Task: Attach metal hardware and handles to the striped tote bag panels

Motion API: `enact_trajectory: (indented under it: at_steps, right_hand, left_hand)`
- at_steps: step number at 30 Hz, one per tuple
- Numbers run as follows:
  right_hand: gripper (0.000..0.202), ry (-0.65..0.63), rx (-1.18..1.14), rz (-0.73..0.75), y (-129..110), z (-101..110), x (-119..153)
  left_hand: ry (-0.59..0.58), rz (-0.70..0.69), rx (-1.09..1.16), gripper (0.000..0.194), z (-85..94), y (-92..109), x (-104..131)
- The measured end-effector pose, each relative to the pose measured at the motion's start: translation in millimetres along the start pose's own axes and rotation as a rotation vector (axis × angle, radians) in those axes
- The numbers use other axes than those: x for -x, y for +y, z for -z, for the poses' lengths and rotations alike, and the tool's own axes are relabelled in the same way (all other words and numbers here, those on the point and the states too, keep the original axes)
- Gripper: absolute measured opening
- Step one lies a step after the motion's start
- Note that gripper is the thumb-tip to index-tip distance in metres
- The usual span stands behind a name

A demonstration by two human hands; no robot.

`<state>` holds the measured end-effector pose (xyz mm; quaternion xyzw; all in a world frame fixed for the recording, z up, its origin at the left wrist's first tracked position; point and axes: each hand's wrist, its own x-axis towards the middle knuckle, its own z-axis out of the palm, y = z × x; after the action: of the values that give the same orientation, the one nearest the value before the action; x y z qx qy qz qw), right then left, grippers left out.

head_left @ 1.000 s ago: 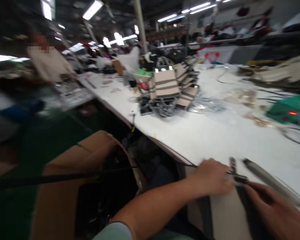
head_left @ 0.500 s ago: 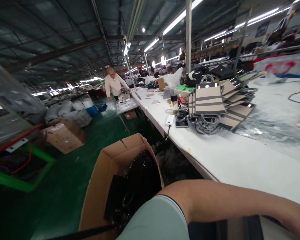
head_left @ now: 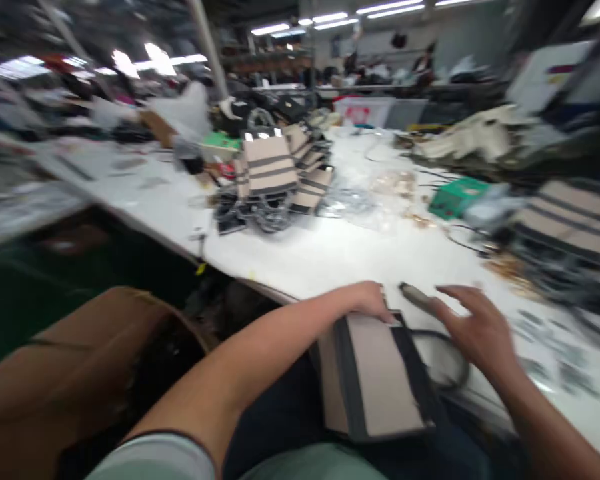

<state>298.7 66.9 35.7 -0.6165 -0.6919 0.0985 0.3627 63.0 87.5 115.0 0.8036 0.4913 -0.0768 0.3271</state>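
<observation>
A beige handbag (head_left: 385,373) with dark stripes rests on my lap at the table's edge. My left hand (head_left: 370,300) grips its upper edge, fingers closed over the rim. A dark looped handle (head_left: 463,367) sticks out on the bag's right side. My right hand (head_left: 485,330) is over the table to the right of the bag, thumb and fingers apart. Close to its thumb lies a slim greyish tool with a dark tip (head_left: 416,297); blur hides its exact kind and whether the thumb touches it.
Striped bags (head_left: 270,163) are piled on the white table (head_left: 305,257), with more bags (head_left: 575,220) at the right. A green box (head_left: 457,197) and small metal pieces (head_left: 555,340) also lie there. An open cardboard box (head_left: 95,333) stands at the left, below the table.
My view has swung right, from the aisle and cardboard box to the table. Both hands and the bag on my lap now show; the co-worker is out of sight.
</observation>
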Motion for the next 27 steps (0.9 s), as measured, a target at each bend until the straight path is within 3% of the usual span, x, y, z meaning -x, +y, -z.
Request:
enact_trajectory:
  at_steps: [2,4,8,11,14,18,20,23,27]
  right_hand:
    - [0.063,-0.124,0.16,0.035,21,9,-6]
    - [0.05,-0.19,0.296,0.007,35,4,-16]
    - [0.046,-0.33,0.396,0.146,26,-12,-26]
    - [0.04,-0.375,0.31,0.173,10,-15,-30]
    - [0.039,-0.276,-0.035,0.047,1,-9,-34]
    - [0.033,0.04,-0.913,-0.279,-19,-2,-31]
    - [0.03,0.162,-1.22,-0.355,-34,-6,-27]
    - [0.039,0.235,-1.352,-0.429,-48,-22,-22]
    - [0.047,0.239,-1.406,-0.579,-45,-42,-22]
  left_hand:
    - [-0.065,-0.047,0.023,0.026,-7.2,3,-36]
    - [-0.081,-0.049,0.061,0.031,-12.4,0,-55]
    - [-0.078,0.009,0.133,0.031,-16.8,-11,-55]
    - [-0.08,0.056,0.171,0.031,-17.5,-13,-53]
    - [-0.087,0.068,0.205,0.03,-18.9,-15,-56]
    - [-0.102,0.051,0.242,0.029,-22.5,-21,-62]
    - [-0.106,0.047,0.25,0.03,-23.9,-23,-65]
    - [-0.107,0.041,0.252,0.032,-24.9,-25,-67]
    - [-0.108,0.026,0.265,0.033,-26.7,-27,-70]
